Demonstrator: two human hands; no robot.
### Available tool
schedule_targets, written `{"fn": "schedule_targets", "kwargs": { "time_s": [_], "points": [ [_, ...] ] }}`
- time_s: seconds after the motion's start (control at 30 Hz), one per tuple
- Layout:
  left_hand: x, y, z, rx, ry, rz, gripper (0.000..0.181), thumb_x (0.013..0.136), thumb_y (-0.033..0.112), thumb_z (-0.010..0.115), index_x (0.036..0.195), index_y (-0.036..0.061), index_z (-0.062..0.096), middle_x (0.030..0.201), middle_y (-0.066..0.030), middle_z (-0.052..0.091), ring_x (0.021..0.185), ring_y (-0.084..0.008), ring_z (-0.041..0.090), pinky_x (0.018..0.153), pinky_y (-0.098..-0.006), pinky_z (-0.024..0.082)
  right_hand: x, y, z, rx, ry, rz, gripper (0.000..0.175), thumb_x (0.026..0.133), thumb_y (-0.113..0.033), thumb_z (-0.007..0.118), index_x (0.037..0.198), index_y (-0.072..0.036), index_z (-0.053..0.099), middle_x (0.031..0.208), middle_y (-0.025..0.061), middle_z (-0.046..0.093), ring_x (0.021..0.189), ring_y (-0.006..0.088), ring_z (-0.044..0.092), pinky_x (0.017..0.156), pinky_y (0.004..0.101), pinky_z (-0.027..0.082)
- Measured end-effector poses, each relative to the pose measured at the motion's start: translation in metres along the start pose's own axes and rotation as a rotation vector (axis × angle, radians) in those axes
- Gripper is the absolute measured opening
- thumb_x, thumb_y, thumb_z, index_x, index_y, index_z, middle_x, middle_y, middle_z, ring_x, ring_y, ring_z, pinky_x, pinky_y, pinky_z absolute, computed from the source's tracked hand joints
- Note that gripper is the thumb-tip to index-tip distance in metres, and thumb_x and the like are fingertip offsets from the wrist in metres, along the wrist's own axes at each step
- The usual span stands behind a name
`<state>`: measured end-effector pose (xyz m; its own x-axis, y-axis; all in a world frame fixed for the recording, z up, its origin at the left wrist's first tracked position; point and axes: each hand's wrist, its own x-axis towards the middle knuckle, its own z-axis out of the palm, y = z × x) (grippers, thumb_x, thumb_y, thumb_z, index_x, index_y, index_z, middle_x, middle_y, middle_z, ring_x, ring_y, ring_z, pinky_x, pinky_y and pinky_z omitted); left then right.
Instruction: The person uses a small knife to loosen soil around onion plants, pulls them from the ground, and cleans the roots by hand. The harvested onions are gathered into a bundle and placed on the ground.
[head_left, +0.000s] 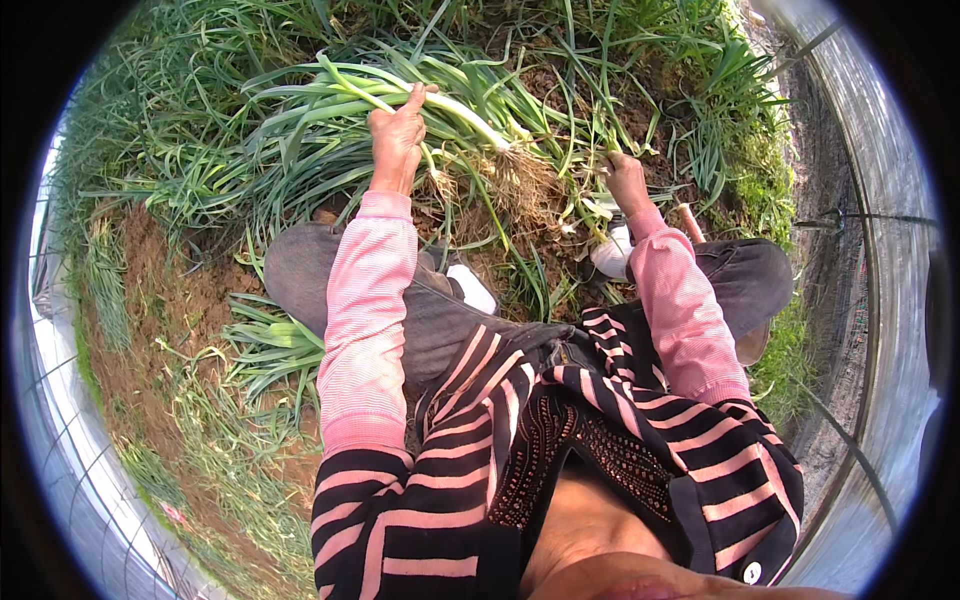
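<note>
My left hand (397, 142) grips several green onion stalks (469, 116), their green leaves pointing left. One thick white stem ends in a tangle of brown roots (525, 180); a thinner stalk with small roots (441, 182) hangs below my hand. Under and behind them spreads a heap of green onions (300, 161) lying on the soil. My right hand (627, 180) is low at the right, fingers curled among thin stems and pale leaves. Its fingertips are partly hidden, so whether they hold a stem is unclear.
Standing green onions (195, 52) fill the far side. A wooden handle (688, 223) lies by my right knee. A smaller green onion bundle (277, 341) rests beside my left thigh. Withered leaves (225, 427) litter brown soil at left. Plastic sheeting (900, 247) runs along the right.
</note>
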<state>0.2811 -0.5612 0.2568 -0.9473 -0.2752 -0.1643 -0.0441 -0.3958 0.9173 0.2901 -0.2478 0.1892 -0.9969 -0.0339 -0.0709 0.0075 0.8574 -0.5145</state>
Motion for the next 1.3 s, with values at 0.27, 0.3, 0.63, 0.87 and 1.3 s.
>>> {"fn": "schedule_targets", "kwargs": {
  "time_s": [0.27, 0.3, 0.63, 0.87, 1.3],
  "points": [
    [0.0, -0.019, 0.03, 0.239, 0.062, 0.086, 0.017, 0.076, 0.016, 0.074, 0.075, 0.0026, 0.062, 0.055, 0.0076, 0.044, 0.038, -0.0014, 0.028, 0.036, -0.0211, 0.017, 0.026, -0.107, 0.016, 0.242, 0.161, -0.616, 0.033, 0.078, -0.023, 0.066, 0.103, -0.005, 0.056, 0.101, 0.0137, 0.056, 0.086, 0.0286, 0.059, 0.07, 0.0376, 0.049],
    [0.0, -0.021, 0.031, 0.236, 0.043, 0.139, 0.017, 0.075, 0.015, 0.074, 0.077, 0.0016, 0.063, 0.057, 0.0063, 0.049, 0.041, -0.0018, 0.033, 0.037, -0.0206, 0.022, 0.029, -0.122, 0.02, 0.231, 0.255, -0.796, 0.031, 0.077, -0.022, 0.066, 0.102, -0.005, 0.056, 0.097, 0.0132, 0.057, 0.083, 0.0287, 0.059, 0.068, 0.0368, 0.049],
    [0.026, -0.035, 0.0, 0.204, 0.202, 0.194, 0.021, 0.072, 0.017, 0.076, 0.079, 0.002, 0.064, 0.058, 0.0041, 0.051, 0.041, -0.0046, 0.033, 0.038, -0.0232, 0.022, -0.012, -0.105, 0.015, 1.372, -0.178, 0.041, 0.009, 0.086, -0.007, 0.058, 0.084, -0.004, 0.05, 0.074, 0.0052, 0.058, 0.065, 0.0113, 0.055, 0.066, 0.0285, 0.051],
    [0.024, -0.027, -0.005, 0.076, 0.137, -0.104, 0.013, 0.076, 0.008, 0.07, 0.081, -0.0004, 0.063, 0.064, -0.0039, 0.061, 0.038, -0.0051, 0.035, 0.034, -0.0234, 0.023, -0.064, -0.075, -0.027, 1.647, -0.314, 0.233, 0.017, 0.089, -0.006, 0.054, 0.078, -0.006, 0.041, 0.065, -0.0008, 0.041, 0.053, 0.0086, 0.036, 0.053, 0.0235, 0.034],
    [0.013, -0.006, 0.012, -0.046, 0.017, -0.081, 0.012, 0.081, 0.011, 0.066, 0.081, 0.0007, 0.06, 0.075, -0.0106, 0.066, 0.037, -0.0024, 0.029, 0.033, -0.019, 0.019, -0.007, -0.081, -0.011, 0.215, 0.082, -0.639, 0.037, 0.086, -0.035, 0.056, 0.101, -0.001, 0.055, 0.072, 0.0156, 0.059, 0.066, 0.0291, 0.058, 0.06, 0.0398, 0.046]
  ]
}}
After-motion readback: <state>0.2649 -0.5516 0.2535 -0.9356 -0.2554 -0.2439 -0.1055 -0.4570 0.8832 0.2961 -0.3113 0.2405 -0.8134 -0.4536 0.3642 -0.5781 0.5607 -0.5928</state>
